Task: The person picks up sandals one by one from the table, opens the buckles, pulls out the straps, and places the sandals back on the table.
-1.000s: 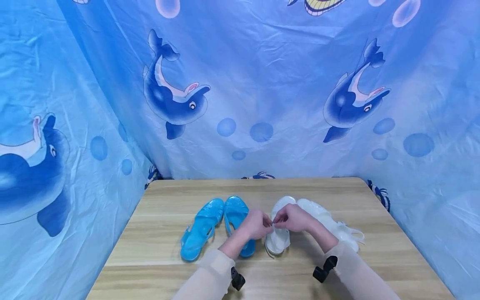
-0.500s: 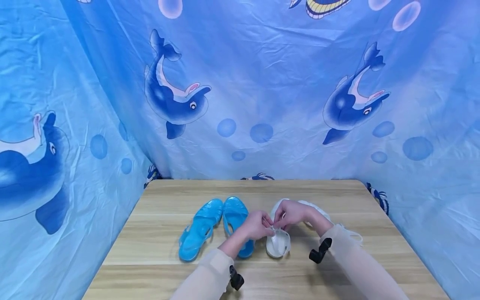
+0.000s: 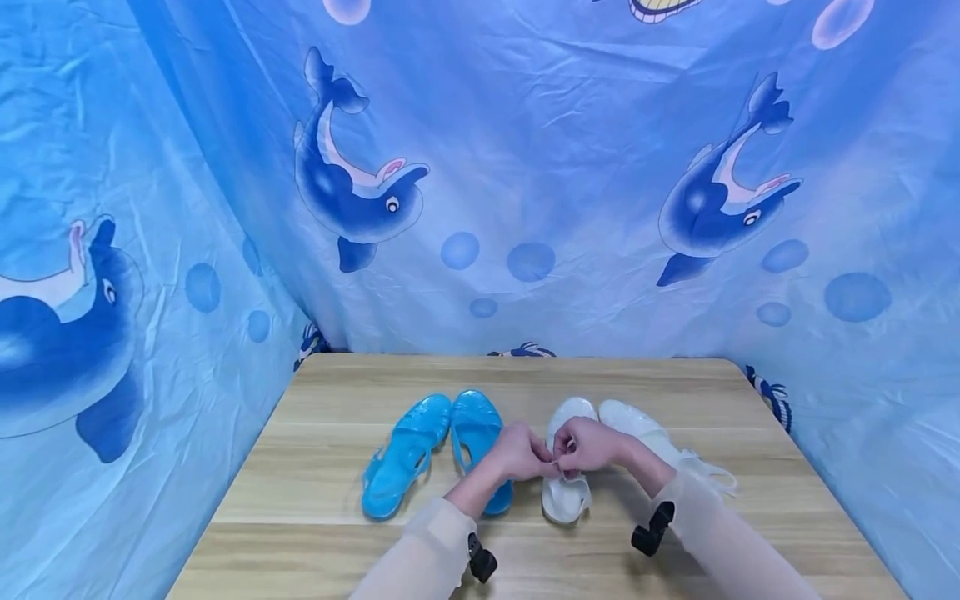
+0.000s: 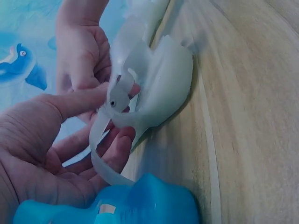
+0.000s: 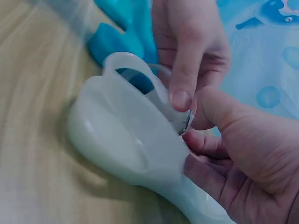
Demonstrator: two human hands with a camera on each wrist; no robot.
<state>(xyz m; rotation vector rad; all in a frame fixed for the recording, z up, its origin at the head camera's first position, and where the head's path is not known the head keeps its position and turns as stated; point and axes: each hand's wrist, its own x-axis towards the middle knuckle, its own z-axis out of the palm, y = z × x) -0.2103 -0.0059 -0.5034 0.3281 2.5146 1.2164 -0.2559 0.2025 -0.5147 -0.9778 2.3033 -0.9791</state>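
Both hands meet over the inner white sandal (image 3: 567,506), which lies on the table. My left hand (image 3: 520,454) pinches its ankle strap (image 4: 98,140) between thumb and fingers, close to a small round stud. My right hand (image 3: 592,445) holds the strap's other part at a small metal buckle (image 5: 186,123), thumb and index finger closed on it. The fingertips of both hands nearly touch, and they partly hide the fastening. Beside it on the right lies the other white sandal (image 3: 637,425), with its strap loose.
A pair of blue sandals (image 3: 397,475) lies left of my left hand, the nearer blue one (image 4: 154,200) close under that hand. The wooden table (image 3: 315,550) ends at a blue dolphin-print curtain (image 3: 495,125). Black wrist cameras (image 3: 652,529) sit on both sleeves.
Both hands stay at the white sandal's strap, and the fingertips have come closer together. My right hand has shifted slightly down. The head view has shifted a little.
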